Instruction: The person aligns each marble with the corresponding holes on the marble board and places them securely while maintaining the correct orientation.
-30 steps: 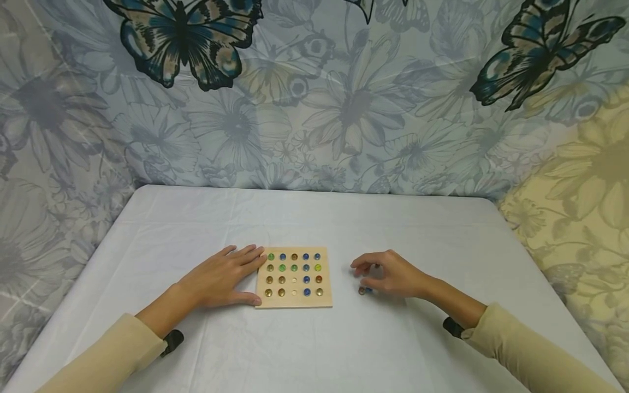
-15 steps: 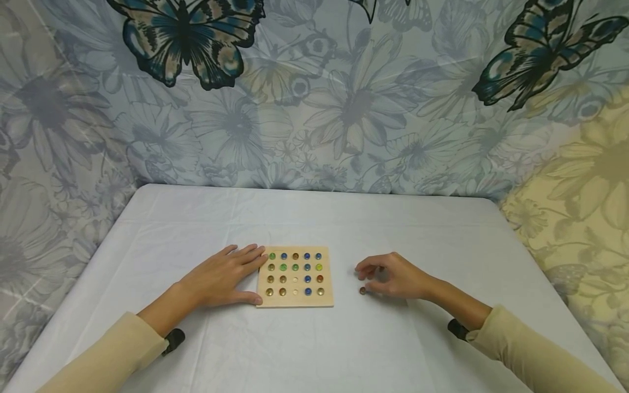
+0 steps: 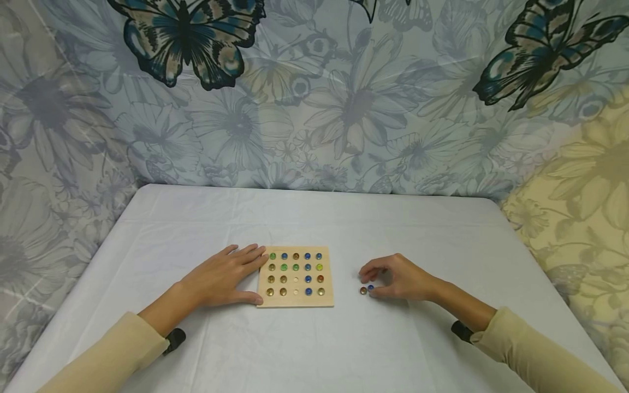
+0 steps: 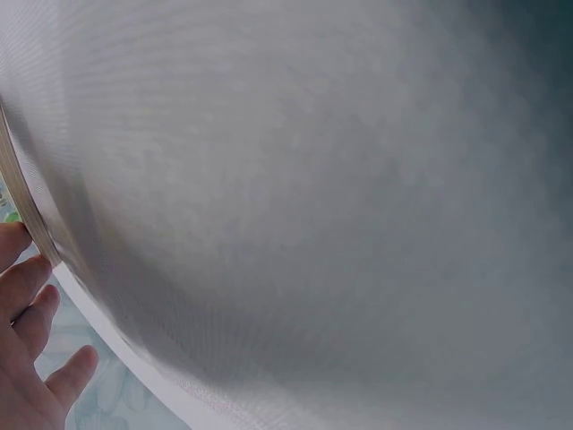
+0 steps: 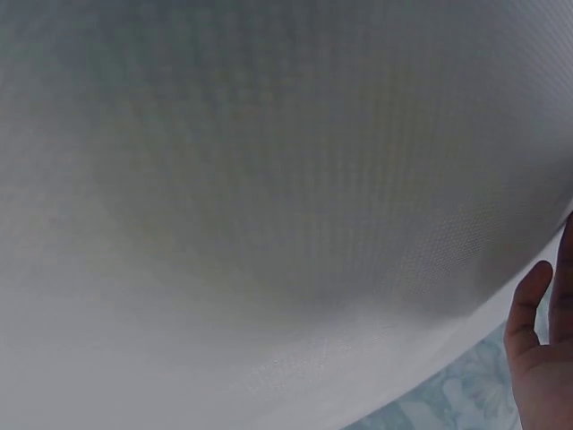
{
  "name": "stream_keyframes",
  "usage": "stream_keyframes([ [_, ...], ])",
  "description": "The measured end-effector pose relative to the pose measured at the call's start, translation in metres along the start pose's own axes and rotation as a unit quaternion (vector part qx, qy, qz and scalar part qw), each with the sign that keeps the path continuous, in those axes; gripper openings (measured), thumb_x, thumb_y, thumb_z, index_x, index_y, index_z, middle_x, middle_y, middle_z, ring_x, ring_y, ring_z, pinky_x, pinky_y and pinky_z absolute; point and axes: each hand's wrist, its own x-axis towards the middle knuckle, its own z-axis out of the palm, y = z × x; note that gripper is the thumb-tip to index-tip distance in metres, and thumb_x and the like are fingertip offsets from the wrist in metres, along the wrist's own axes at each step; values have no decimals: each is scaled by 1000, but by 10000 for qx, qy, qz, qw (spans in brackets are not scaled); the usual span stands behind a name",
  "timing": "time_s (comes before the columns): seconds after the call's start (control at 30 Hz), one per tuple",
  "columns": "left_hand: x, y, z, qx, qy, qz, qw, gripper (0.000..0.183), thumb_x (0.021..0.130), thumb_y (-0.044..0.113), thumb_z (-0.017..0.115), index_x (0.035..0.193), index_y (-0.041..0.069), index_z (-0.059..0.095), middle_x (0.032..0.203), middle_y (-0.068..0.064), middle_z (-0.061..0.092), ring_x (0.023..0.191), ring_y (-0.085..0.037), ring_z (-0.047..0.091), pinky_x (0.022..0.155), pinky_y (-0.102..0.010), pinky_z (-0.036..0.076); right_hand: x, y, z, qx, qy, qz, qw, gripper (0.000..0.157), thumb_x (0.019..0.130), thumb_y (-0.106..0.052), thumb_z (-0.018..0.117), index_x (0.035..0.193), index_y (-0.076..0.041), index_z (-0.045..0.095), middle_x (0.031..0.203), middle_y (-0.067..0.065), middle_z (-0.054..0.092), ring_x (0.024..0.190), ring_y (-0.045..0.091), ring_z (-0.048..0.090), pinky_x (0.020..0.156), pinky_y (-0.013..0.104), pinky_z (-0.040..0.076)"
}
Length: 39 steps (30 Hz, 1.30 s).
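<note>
A light wooden board [image 3: 290,301] lies on the white table, with rows of green, blue, brown and amber glass marbles in its hollows. Two hollows low in its middle column show bare wood. My left hand [image 3: 221,278] rests along the board's left edge, fingers extended at the upper corner and thumb at the lower one. To the right of the board, a brown marble [image 3: 363,291] and a blue marble [image 3: 371,287] lie side by side on the cloth. Bent over them is my right hand [image 3: 400,278], thumb tip right at the blue marble, index finger apart from the thumb.
A white cloth [image 3: 275,349] covers the table, which ends at a back edge against a hanging fabric [image 3: 314,120] printed with flowers and butterflies. In the left wrist view, the board's edge [image 4: 27,202] shows beside the fingers.
My right hand has shifted slightly right, and the blue marble, hidden half a second ago, shows again beside the brown one. The left hand stays on the board.
</note>
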Motion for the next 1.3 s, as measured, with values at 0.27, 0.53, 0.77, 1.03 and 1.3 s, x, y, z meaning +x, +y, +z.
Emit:
stream_keyframes([
  [0.27, 0, -1, 1, 81, -4, 19, 10000, 95, 86, 77, 48, 153, 9, 41, 158, -11, 36, 146, -30, 33, 115, -56, 29, -1, 1, -1, 42, -104, 141, 9998, 37, 81, -6, 81, 116, -10, 71, 102, -12, 74, 100, 8, 68, 95, 32, 52],
  [0.53, 1, -1, 0, 69, -15, 14, 10000, 95, 87, 77, 49, 153, 9, 41, 158, -11, 36, 146, -30, 33, 115, -56, 29, -3, 5, 0, -20, 16, -164, 9999, 35, 81, -2, 79, 114, -9, 71, 98, -12, 75, 102, 10, 68, 97, 30, 50],
  [0.77, 1, 0, 0, 91, -45, 11, 9999, 95, 87, 77, 48, 153, 9, 41, 158, -11, 36, 146, -29, 32, 116, -55, 28, -2, 6, 1, 24, 74, -192, 9998, 31, 83, -3, 78, 113, -8, 71, 97, -10, 75, 99, 11, 69, 95, 29, 51],
  [1.03, 1, 0, 0, 97, -81, 4, 9999, 95, 87, 77, 48, 153, 9, 40, 158, -11, 36, 146, -29, 32, 116, -55, 28, 1, 2, -1, -22, 88, -77, 9999, 31, 86, -5, 77, 116, -6, 70, 98, -7, 75, 97, 13, 69, 95, 37, 51],
  [1.3, 1, -1, 1, 115, -42, 11, 9999, 95, 87, 77, 48, 153, 9, 41, 158, -11, 36, 146, -29, 33, 116, -55, 28, 12, -4, 0, -161, 193, -160, 9996, 32, 85, -4, 77, 116, -5, 70, 98, -7, 75, 97, 11, 68, 88, 37, 54],
])
